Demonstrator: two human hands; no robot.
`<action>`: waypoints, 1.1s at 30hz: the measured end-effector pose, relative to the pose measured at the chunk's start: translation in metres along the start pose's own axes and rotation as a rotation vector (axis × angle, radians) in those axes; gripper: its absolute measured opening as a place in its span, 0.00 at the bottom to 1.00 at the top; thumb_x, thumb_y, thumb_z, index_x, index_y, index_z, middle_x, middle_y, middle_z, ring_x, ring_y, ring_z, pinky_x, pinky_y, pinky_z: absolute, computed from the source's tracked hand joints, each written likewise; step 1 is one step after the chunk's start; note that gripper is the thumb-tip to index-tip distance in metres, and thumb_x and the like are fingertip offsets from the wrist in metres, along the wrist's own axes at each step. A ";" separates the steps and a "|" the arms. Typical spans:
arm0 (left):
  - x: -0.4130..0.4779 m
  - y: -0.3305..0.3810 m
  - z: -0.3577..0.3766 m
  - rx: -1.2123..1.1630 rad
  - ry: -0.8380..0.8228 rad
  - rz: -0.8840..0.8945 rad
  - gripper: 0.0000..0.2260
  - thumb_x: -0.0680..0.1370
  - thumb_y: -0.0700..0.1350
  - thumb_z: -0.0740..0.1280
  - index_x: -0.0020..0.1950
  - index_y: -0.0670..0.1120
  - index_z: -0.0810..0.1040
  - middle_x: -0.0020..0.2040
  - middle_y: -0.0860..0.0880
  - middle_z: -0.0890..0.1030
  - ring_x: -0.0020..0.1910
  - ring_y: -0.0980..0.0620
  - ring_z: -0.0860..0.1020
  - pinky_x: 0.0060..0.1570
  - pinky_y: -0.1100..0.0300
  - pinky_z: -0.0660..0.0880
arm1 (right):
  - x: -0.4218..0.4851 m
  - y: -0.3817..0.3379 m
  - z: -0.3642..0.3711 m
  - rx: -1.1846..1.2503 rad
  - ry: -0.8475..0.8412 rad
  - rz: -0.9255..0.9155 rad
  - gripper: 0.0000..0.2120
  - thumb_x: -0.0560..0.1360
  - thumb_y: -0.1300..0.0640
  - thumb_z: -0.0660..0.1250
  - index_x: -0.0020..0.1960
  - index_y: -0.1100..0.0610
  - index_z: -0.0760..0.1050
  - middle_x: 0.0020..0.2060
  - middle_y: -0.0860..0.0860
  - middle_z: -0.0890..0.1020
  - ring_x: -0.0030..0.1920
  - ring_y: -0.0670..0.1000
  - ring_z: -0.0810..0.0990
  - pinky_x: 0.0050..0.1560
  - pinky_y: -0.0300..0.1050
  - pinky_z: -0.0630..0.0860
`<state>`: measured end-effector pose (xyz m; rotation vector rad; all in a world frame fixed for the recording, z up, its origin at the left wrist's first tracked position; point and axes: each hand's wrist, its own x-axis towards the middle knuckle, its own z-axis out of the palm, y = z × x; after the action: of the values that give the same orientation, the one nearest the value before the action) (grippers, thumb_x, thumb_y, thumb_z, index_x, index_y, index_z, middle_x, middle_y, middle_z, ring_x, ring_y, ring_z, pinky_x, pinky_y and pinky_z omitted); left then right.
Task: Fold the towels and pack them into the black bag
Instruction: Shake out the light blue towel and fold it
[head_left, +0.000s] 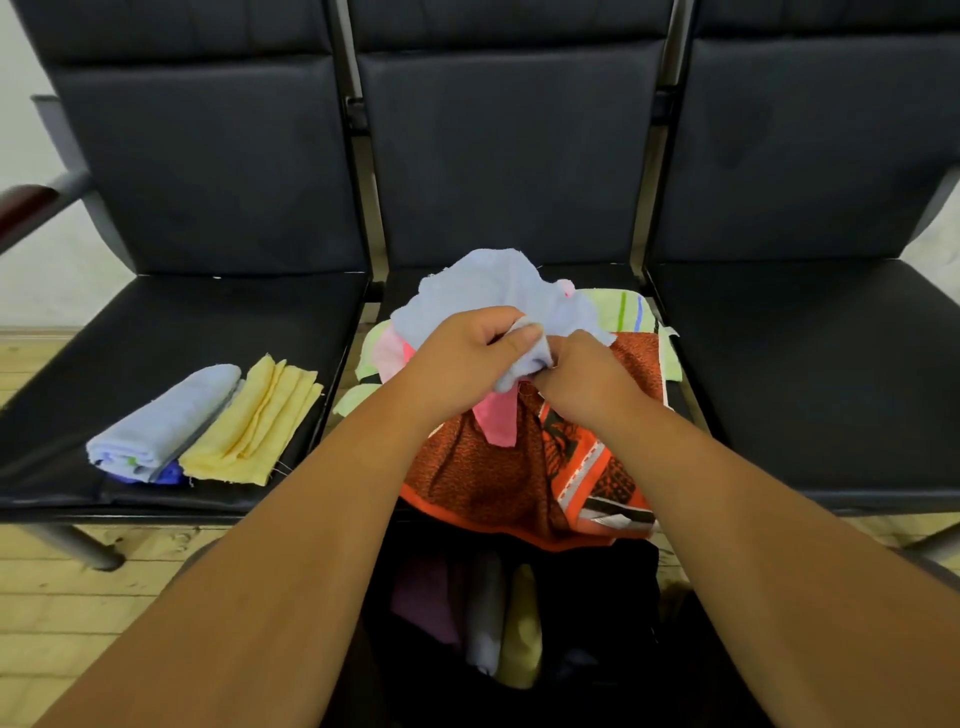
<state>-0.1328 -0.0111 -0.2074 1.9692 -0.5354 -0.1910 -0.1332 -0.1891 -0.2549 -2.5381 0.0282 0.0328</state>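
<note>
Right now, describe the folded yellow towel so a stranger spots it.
Take the left seat of the black chairs. Two folded towels lie near its front; the yellow towel is the flat, layered one, right of the rolled blue towel.

Black chairs (509, 156): three. Folded towels on the left seat: one light blue towel (161, 426), one yellow towel (254, 421). Black bag (597, 597): one, holding three towels.

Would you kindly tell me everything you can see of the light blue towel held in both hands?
The light blue towel is a thin, soft cloth with a rough edge, crumpled and unfolded. The left hand and right hand pinch it close together at its near edge, holding it up over the towel pile on the middle seat.
</note>
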 end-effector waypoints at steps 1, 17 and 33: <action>-0.007 0.008 0.000 -0.042 0.007 0.010 0.14 0.87 0.46 0.64 0.45 0.53 0.85 0.39 0.58 0.84 0.40 0.62 0.79 0.44 0.68 0.73 | -0.004 -0.002 -0.001 -0.011 0.008 -0.017 0.09 0.80 0.62 0.64 0.43 0.57 0.79 0.36 0.54 0.79 0.39 0.58 0.80 0.38 0.51 0.76; -0.062 0.155 -0.093 -0.532 0.562 0.037 0.11 0.86 0.53 0.67 0.53 0.50 0.87 0.52 0.47 0.89 0.54 0.49 0.88 0.55 0.52 0.83 | -0.090 -0.053 -0.110 0.687 0.470 0.159 0.10 0.78 0.44 0.74 0.44 0.49 0.85 0.37 0.49 0.86 0.43 0.55 0.86 0.45 0.57 0.83; -0.070 0.320 -0.240 -0.677 0.861 0.263 0.12 0.80 0.55 0.75 0.44 0.48 0.86 0.49 0.47 0.89 0.53 0.47 0.87 0.58 0.48 0.85 | -0.139 -0.184 -0.340 0.556 0.736 -0.265 0.07 0.82 0.47 0.68 0.54 0.48 0.82 0.48 0.46 0.84 0.47 0.46 0.81 0.43 0.43 0.76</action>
<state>-0.1984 0.1007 0.1776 1.1404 -0.1151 0.5591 -0.2608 -0.2290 0.1330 -1.8565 -0.0091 -0.8829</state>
